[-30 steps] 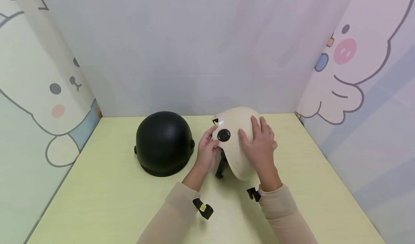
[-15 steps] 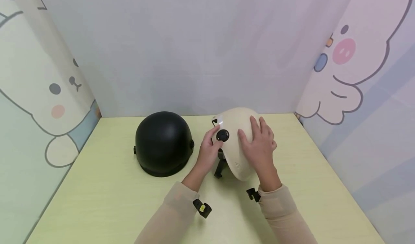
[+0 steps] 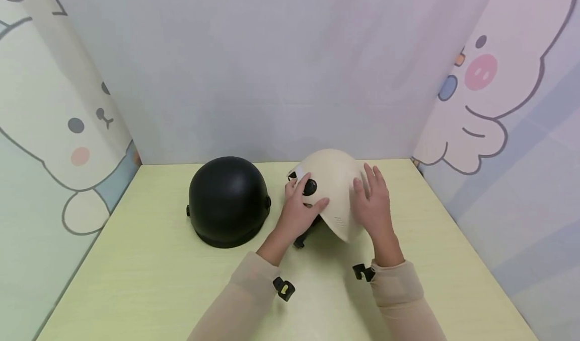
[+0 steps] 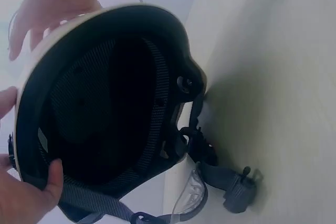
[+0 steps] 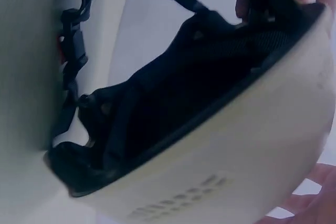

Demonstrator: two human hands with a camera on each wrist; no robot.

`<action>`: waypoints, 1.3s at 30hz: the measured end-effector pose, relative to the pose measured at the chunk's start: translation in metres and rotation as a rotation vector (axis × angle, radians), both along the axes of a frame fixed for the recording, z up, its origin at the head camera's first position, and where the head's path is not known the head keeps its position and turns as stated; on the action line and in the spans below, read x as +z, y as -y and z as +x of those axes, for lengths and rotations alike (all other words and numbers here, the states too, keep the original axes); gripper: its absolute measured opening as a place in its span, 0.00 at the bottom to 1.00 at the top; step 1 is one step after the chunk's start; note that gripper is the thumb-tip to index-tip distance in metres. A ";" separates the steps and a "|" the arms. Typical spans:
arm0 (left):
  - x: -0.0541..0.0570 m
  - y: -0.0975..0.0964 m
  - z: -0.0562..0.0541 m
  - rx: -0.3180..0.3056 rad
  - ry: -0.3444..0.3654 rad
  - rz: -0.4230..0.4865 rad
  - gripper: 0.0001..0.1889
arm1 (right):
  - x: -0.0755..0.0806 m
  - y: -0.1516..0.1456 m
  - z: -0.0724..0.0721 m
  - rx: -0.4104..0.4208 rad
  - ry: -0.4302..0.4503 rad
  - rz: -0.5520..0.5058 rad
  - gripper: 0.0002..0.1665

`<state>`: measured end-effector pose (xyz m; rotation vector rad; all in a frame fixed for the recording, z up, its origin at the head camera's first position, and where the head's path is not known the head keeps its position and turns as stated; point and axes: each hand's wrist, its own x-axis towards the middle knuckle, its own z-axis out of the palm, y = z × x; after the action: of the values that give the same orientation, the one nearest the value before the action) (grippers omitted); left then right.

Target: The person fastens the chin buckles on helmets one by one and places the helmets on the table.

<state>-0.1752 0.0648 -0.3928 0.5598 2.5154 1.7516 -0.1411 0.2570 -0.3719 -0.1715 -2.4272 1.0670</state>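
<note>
In the head view a cream helmet point(image 3: 334, 180) sits tilted on the table, with a round black side fitting point(image 3: 310, 187). My left hand point(image 3: 296, 212) grips its left edge. The left wrist view shows that thumb point(image 4: 53, 184) inside the rim and the fingers outside; the dark padded interior point(image 4: 100, 114) faces this camera. Black straps with a buckle point(image 4: 240, 195) hang down to the table. My right hand point(image 3: 376, 210) is beside the helmet's right side with extended fingers. In the right wrist view its fingers point(image 5: 304, 203) appear by the shell, below the vent slots point(image 5: 181, 198).
A black helmet point(image 3: 228, 195) rests dome-up left of my left hand. The pale yellow-green table point(image 3: 149, 280) ends at a grey back curtain point(image 3: 272, 79), with cartoon-printed sheets at both sides. Each sleeve cuff carries a black wrist mount point(image 3: 284, 288).
The cream helmet has turned and tipped slightly to the left. My left thumb has moved from the round fitting to the rim. My right hand has shifted right, away from the shell's top.
</note>
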 end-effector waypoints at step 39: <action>-0.022 0.009 -0.005 0.223 -0.023 -0.176 0.45 | -0.046 0.000 -0.019 0.140 0.034 -0.065 0.38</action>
<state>-0.1804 0.0556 -0.4145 0.3023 2.8055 1.5673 -0.1603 0.2572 -0.4180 -0.0415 -2.4659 1.2142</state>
